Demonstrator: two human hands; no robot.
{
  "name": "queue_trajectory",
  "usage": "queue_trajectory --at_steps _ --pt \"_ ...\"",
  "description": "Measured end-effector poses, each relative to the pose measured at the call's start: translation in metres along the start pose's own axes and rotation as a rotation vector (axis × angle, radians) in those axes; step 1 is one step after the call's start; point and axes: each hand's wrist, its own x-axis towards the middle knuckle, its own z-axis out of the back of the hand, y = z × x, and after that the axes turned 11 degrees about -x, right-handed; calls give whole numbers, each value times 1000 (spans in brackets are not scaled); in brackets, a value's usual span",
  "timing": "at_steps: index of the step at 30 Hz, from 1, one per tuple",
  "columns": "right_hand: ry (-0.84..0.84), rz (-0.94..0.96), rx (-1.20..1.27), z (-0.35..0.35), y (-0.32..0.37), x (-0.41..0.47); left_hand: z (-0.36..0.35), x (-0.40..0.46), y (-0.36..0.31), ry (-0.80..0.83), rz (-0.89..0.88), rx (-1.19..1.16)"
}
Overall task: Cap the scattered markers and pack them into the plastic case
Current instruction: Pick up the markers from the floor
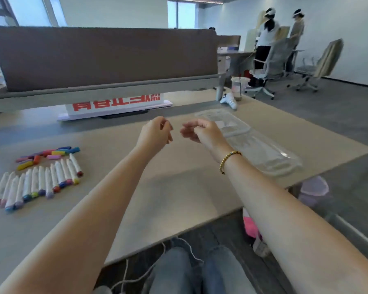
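Markers (38, 183) lie in a loose fan on the smooth pale desk (179, 187) at my far left, white barrels side by side with coloured ends toward me; the tips themselves are too small to make out. Just beyond them sits a small heap of loose caps (49, 154), short blunt plastic pieces in blue, yellow, pink, purple and orange. The plastic case (249, 141) is clear and glossy, a long shallow tray shape lying open on the desk to my right, its ribbed halves stretching from near the middle out toward the desk's right corner.

Both my hands hang in the air above the middle of the desk, well apart from the markers and caps. My left hand (155, 132) is raised with the wrist bent, fingers loosely curled and the thumb near the forefinger; whether anything tiny sits between them I cannot tell. My right hand (198, 130) faces it, fingers relaxed and half curled, holding nothing, and hovers just beside the near end of the case without touching it. A beaded bracelet (228, 161) of yellow and dark beads circles my right wrist. Both forearms reach forward bare, nearly meeting at the fingertips.
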Motion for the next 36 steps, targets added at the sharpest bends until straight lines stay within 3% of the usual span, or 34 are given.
queue_trajectory --at_steps 6,12,18,27,36 --pt "-363 -139 56 141 -55 -100 -142 -62 -86 256 -126 -110" --pt "-674 -221 25 238 -105 -192 -260 -127 -150 565 -282 -189" --pt "-838 -372 -10 310 -166 -260 -356 -179 -174 800 -361 -94" --pt "-939 -697 -3 363 -317 -332 -522 -218 -106 1113 -196 52" --pt "-785 -1093 -93 361 -527 -366 -681 -254 20 1271 -163 341"
